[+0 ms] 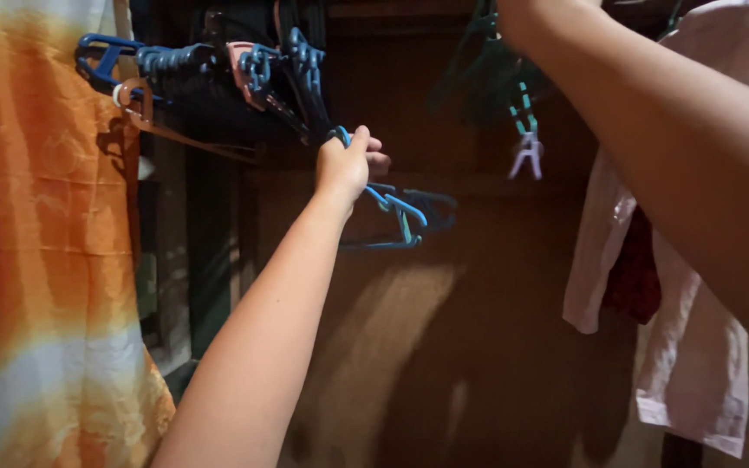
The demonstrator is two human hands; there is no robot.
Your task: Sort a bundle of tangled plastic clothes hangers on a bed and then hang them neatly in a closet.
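Observation:
My left hand (pixel 347 163) is raised and closed around the hook of a blue plastic hanger (pixel 400 217), which tilts down to the right below my fist. Just left of the hand hangs a bunch of blue and pink hangers (pixel 253 74) on a dark rail. My right arm (pixel 678 147) reaches up across the right side; its hand is out of the frame at the top edge.
An orange and white cloth (pixel 41 260) hangs along the left. A white garment (pixel 695 347) with something dark red behind it hangs at right. Teal and pale clothes pegs (pixel 526 139) dangle at upper centre. A dark wooden wall lies behind.

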